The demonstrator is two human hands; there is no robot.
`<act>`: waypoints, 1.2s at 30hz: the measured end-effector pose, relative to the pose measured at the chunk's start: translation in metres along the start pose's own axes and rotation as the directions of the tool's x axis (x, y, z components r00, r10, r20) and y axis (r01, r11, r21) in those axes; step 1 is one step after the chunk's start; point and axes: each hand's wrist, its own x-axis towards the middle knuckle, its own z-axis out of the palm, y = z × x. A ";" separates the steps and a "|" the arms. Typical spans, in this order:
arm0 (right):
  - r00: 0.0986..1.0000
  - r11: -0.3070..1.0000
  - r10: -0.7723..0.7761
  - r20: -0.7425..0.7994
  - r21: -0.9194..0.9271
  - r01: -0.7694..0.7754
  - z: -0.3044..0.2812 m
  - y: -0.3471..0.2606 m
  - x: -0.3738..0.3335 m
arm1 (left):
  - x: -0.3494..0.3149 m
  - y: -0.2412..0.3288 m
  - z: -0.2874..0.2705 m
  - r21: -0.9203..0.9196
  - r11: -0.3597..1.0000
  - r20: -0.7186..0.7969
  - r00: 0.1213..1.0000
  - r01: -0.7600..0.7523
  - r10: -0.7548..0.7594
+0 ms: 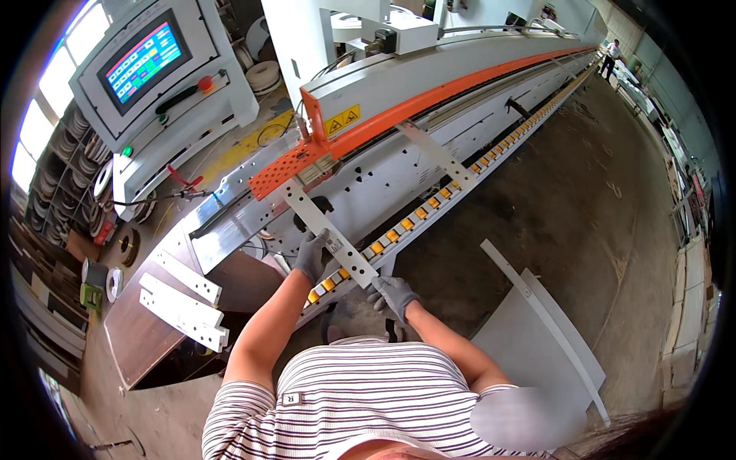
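Observation:
A narrow white board with drilled holes [346, 252] lies across the roller rail of a long edge-banding machine [491, 73]. Its far end reaches under the orange guard [287, 173]. In a grey glove, my left hand [312, 257] grips the board's left edge around mid-length. My right hand [393, 296], gloved alike, holds the near end at its right corner, fingers partly hidden. Farther along the rail, a second white drilled board [437, 153] sits partly under the machine's orange beam.
Several white drilled boards [182, 310] rest on a brown table [130, 337] at left. A control panel with a lit screen [144, 61] stands at the far left. Yellow rollers [422, 213] line the rail. At right are a grey panel [529, 330] and, far off, another person [611, 59].

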 end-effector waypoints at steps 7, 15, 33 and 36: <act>0.993 0.992 -0.061 -0.103 -0.113 0.049 0.030 -0.014 0.034 | 0.052 0.002 -0.028 -0.064 0.996 0.008 0.998 -0.068 0.069; 0.989 0.980 -0.133 -0.065 -0.156 0.121 0.033 -0.037 0.057 | 0.085 0.011 -0.016 -0.278 0.954 0.070 0.988 -0.115 0.140; 1.000 0.999 0.000 -0.009 -0.033 -0.001 -0.011 -0.057 0.072 | 0.112 0.018 0.031 -0.220 0.975 -0.066 0.997 0.013 -0.028; 0.999 1.000 -0.028 -0.015 0.013 0.028 -0.033 -0.065 0.078 | 0.128 0.013 0.054 -0.228 0.973 -0.053 0.998 0.029 -0.042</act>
